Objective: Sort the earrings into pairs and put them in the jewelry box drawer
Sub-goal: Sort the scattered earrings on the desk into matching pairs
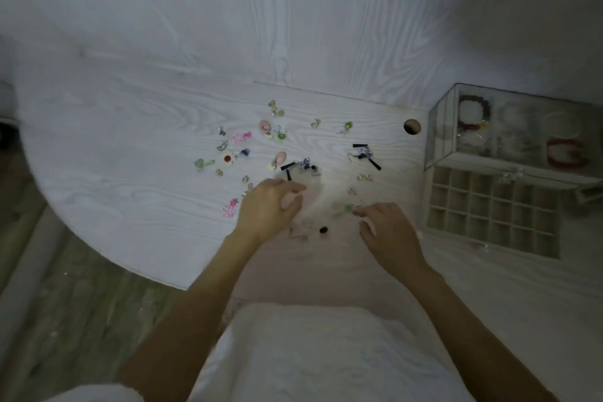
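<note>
Dozens of small earrings (277, 147) lie scattered on the white table (114, 140), none yet in the drawer.

Both hands hover over the near edge of the scatter: the left hand (267, 209) has its fingers loosely curled above a pale blurred patch, and I cannot tell whether it pinches anything; the right hand (388, 232) reaches its fingertips toward a green earring (342, 209), touching or just short of it, holding nothing clearly. To the right, the jewelry box (509, 130) stands with its gridded drawer (489, 209) pulled out, compartments apparently bare. The earrings look light, tiny and snag-prone, with thin hooks and dangling beads, so a fingertip pinch on the bead or body seems safest. Motion blur smears pieces under the hands, making matches hard to read.
</note>
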Available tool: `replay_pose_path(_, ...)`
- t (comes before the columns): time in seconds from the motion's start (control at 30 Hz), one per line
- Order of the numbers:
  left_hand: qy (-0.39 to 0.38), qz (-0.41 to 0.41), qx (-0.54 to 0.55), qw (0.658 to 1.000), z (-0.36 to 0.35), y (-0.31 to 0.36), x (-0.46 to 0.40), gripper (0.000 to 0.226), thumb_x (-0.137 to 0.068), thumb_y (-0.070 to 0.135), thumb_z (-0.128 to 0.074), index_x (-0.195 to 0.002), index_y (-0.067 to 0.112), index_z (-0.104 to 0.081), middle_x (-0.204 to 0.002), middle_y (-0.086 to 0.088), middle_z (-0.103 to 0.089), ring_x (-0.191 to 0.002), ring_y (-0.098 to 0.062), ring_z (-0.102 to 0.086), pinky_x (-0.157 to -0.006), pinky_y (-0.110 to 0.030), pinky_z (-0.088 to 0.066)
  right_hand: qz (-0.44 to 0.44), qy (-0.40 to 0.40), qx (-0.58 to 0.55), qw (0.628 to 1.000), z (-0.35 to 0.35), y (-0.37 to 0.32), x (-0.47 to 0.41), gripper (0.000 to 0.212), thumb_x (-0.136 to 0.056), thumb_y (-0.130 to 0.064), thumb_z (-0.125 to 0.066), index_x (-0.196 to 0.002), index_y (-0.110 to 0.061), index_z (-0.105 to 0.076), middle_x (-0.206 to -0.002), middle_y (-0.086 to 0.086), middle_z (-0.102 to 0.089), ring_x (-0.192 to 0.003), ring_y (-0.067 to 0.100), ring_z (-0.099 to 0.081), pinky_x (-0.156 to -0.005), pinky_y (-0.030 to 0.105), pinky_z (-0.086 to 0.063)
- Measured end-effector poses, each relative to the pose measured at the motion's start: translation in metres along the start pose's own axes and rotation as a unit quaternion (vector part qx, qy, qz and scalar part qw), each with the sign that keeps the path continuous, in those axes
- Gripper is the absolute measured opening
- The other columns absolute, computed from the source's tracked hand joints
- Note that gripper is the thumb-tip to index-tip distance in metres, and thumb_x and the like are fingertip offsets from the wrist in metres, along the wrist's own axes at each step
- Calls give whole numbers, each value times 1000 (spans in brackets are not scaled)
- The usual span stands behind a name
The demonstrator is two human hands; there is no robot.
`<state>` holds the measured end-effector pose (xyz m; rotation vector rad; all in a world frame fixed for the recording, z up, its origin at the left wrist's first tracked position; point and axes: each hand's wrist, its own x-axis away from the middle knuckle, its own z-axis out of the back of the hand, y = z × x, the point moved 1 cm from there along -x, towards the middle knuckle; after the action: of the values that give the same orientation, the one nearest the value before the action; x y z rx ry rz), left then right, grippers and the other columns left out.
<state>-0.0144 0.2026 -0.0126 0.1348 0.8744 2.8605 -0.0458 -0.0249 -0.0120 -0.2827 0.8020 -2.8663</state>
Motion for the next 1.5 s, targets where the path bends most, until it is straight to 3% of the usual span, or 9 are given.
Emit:
replay_pose_path(0.17,113,153,100,977,30,-61,-42,29,-85,15,-61,-113,14,-63,-109,-6,-68,-97,-21,-62,-85,-36,-51,90,-39,24,995,-22,-42,-86,24,-89,-14,-51,-110,-11,-63,-108,7,-64,-104,27,-51,-87,31,-37)
replay_pose_path(0.3,75,183,140,970,34,-81,-91,47,-81,9,-65,-127,12,-53,-119,-12,-60,-98,-22,-61,-91,-37,-50,117,-69,45,990,-44,-80,-139,27,-87,-16,-55,-114,-13,-60,-115,10,-58,-104,30,-49,-87,38,-40)
replay_pose_path(0.47,-52,104,-52,992,28,-81,-129,48,-84,15,-60,-131,11,-49,-134,-17,-48,-118,-35,-45,-99,-37,-35,105,-99,125,982,-63,-103,-165,34,-83,-25,-55,-115,-13,-60,-119,14,-54,-101,33,-50,-85,37,-36)
replay_pose_path(0.6,-76,10,-184,980,26,-86,-140,28,-88,14,-50,-114,12,-62,-121,-11,-59,-111,-32,-46,-91,-35,-36,133,-89,196,967,-73,-105,-169,28,-87,-29,-50,-108,-16,-63,-111,12,-55,-96,31,-50,-85,39,-35)
replay_pose_path(0.77,-55,4,-203,978,30,-93,-144,22,-90,19,-52,-102,10,-67,-102,-16,-65,-93,-34,-56,-77,-37,-37,126,-52,198,971,-85,-110,-168,14,-73,-14,-66,-86,-10,-65,-86,13,-61,-72,29,-55,-68,38,-44)
replay_pose_path(0.87,-31,10,-224,974,27,-98,-137,20,-87,19,-54,-98,9,-68,-95,-15,-65,-91,-33,-56,-83,-38,-32,150,-37,172,973,-91,-110,-164,21,-56,1,-75,-69,-9,-62,-66,9,-58,-55,24,-52,-53,28,-44)
replay_pose_path(1.07,57,-82,-266,959,25,-105,-109,8,-66,12,-73,-63,18,-70,-65,-3,-62,-72,-27,-59,-87,-41,-24,205,-34,81,975,-89,-108,-149,22,-57,15,-63,-71,-1,-58,-68,16,-54,-54,28,-49,-45,31,-43)
replay_pose_path(1.27,58,-22,18,998,20,-73,-58,6,-84,13,-64,-89,13,-65,-96,-6,-63,-88,-22,-57,-70,-25,-38,121,36,-60,990,-53,-81,-92,13,-78,0,-59,-87,-9,-61,-88,7,-56,-63,15,-49,-55,22,-42)
replay_pose_path(1.5,-13,34,284,958,-19,12,6,4,-85,10,-63,-86,14,-61,-93,1,-69,-81,-6,-64,-74,-17,-52,-140,49,-189,971,-23,5,23,14,-83,-4,-62,-85,-18,-61,-87,2,-63,-76,16,-61,-71,25,-51)
